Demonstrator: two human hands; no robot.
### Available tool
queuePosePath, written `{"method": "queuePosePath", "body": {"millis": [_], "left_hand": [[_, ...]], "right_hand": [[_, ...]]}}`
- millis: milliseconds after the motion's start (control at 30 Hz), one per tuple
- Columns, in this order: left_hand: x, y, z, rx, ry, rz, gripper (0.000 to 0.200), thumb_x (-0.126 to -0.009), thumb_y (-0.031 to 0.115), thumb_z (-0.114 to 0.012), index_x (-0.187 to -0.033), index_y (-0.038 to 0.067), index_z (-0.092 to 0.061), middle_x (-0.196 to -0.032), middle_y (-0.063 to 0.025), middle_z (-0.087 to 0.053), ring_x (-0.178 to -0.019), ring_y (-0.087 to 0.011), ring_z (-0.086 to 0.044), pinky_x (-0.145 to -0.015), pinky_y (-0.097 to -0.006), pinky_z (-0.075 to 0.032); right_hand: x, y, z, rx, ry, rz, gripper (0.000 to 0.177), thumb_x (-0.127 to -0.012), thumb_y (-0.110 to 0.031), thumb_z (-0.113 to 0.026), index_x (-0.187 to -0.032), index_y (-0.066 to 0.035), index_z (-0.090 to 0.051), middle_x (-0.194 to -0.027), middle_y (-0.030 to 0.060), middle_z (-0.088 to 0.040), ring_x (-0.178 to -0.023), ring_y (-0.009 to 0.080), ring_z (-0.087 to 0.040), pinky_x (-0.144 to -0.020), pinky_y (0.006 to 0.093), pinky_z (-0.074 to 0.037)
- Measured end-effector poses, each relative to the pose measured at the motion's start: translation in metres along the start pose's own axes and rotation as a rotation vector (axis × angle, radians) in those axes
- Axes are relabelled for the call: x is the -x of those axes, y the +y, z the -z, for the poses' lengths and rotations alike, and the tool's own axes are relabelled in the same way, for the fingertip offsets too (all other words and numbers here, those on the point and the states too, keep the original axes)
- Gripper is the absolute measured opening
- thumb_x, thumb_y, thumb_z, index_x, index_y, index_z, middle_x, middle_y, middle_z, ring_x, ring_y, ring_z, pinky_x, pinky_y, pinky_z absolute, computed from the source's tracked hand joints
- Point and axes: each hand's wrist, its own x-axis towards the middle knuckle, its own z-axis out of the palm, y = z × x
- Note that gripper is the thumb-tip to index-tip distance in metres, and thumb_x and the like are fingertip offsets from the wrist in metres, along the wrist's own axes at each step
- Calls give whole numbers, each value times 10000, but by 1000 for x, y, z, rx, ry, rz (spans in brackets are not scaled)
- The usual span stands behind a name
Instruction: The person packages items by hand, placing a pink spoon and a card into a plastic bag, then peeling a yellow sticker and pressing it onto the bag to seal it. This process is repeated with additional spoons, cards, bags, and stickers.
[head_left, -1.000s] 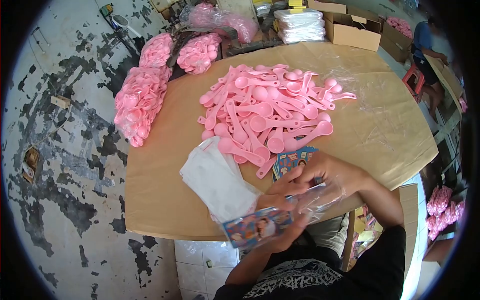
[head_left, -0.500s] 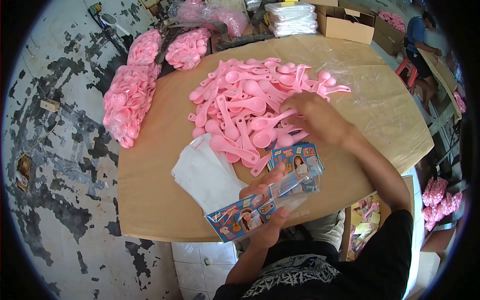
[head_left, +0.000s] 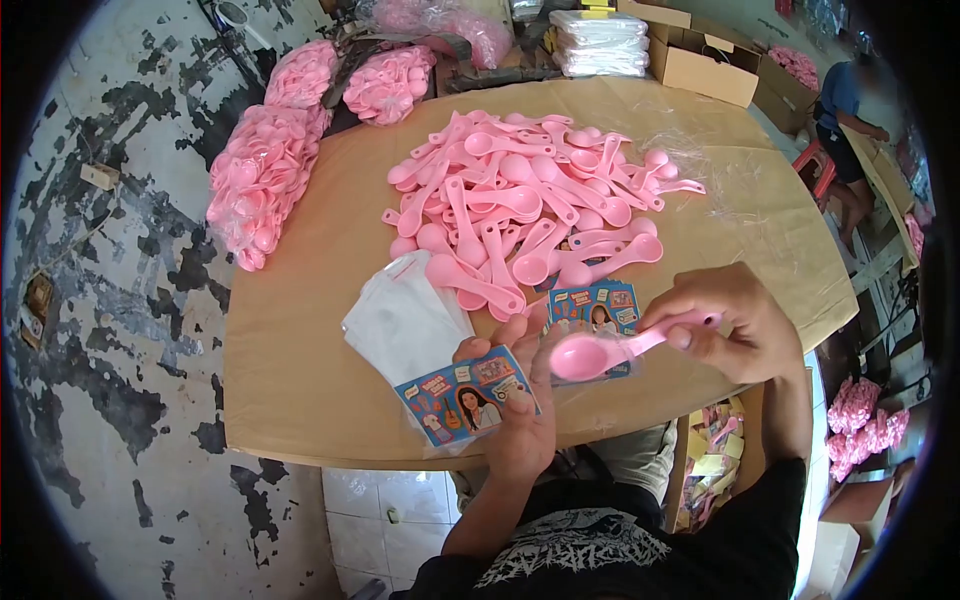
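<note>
"One pink spoon (head_left: 600, 350) is in the right hand (head_left: 735, 335), pinched by its handle."

"And the left hand (head_left: 520, 420)?"

"Its grip is closed on a picture card (head_left: 465, 400), in what looks like a clear bag (head_left: 432, 445), over the table (head_left: 300, 300) edge."

"So which step is this?"

"Putting the spoon in with the card, I think. The bag's mouth needs to be open, and the round end should go in first."

"And the pile of spoons (head_left: 520, 200)?"

"Behind, on the table."

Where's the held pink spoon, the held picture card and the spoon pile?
Pink spoon (head_left: 625, 343), head view, handle near the bowl.
Picture card (head_left: 465, 400), head view, middle of printed side.
Spoon pile (head_left: 520, 195), head view, heap's middle.
</note>
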Motion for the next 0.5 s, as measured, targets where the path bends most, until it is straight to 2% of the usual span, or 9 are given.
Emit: {"method": "queuePosePath", "body": {"millis": [67,100,200,233,267,333,367,467,500], "left_hand": [[2,-1,-9,27,28,33,526,-904,201,-633,-1338,164,-337,-1437,-151,-362,-1357,-373,-323,-1111,-564,-242],[3,-2,-14,50,39,69,533,-912,224,-621,-1352,169,-326,-1450,-145,-345,-1363,-362,-314,-1118,-553,-241],[6,-5,-25,133,41,200,553,-931,315,-580,-1393,189,-304,-1483,-95,-316,-1389,-311,-272,-1140,-517,-231],[13,-7,-22,179,44,266,604,-926,339,-581,-1416,170,-271,-1493,-96,-290,-1393,-304,-262,-1152,-499,-215],[19,-9,-18,225,50,331,657,-921,362,-581,-1439,151,-237,-1503,-96,-265,-1396,-297,-252,-1163,-482,-199],[19,-14,-15,301,-7,314,741,-903,392,-601,-1459,117,-196,-1514,-105,-233,-1397,-289,-248,-1171,-468,-187],[16,-8,-20,257,29,338,951,-821,387,-713,-1483,67,-111,-1526,-145,-187,-1409,-284,-215,-1171,-444,-173],[2,4,-27,-102,-5,275,1094,-734,229,-804,-1484,26,-34,-1507,-173,-219,-1407,-276,-227,-1151,-427,-176],[4,2,-21,-272,-39,217,1063,-710,151,-798,-1479,4,-79,-1516,-191,-190,-1410,-290,-207,-1141,-434,-159]], "right_hand": [[-6,0,-10,-45,-42,53,209,-861,-133,-658,-1042,-30,-642,-847,126,-683,-739,273,-675,-658,346,-515],[-13,-5,-12,-50,-95,142,259,-884,-230,-626,-1014,-7,-648,-843,115,-668,-627,228,-632,-575,334,-480],[-18,-16,-31,-54,-42,45,255,-868,-218,-661,-1002,-2,-640,-762,122,-634,-618,249,-632,-569,324,-484],[-19,-20,-28,20,-26,54,202,-831,-166,-695,-947,-15,-626,-738,106,-620,-594,209,-613,-529,307,-451],[-17,-23,-21,2,81,83,183,-819,-142,-690,-923,-6,-624,-736,109,-631,-567,185,-603,-508,297,-440],[-10,-28,0,0,296,154,143,-790,-97,-682,-869,8,-624,-713,106,-644,-519,134,-570,-467,272,-406],[-8,-31,12,21,404,194,123,-774,-77,-680,-840,11,-625,-693,99,-645,-498,108,-548,-448,258,-384],[-10,-52,34,319,418,120,107,-730,-57,-708,-711,-4,-617,-550,47,-581,-423,72,-461,-399,222,-290],[-11,-58,34,392,375,102,117,-726,-58,-714,-691,-11,-613,-531,40,-567,-414,71,-460,-389,231,-288]]}}
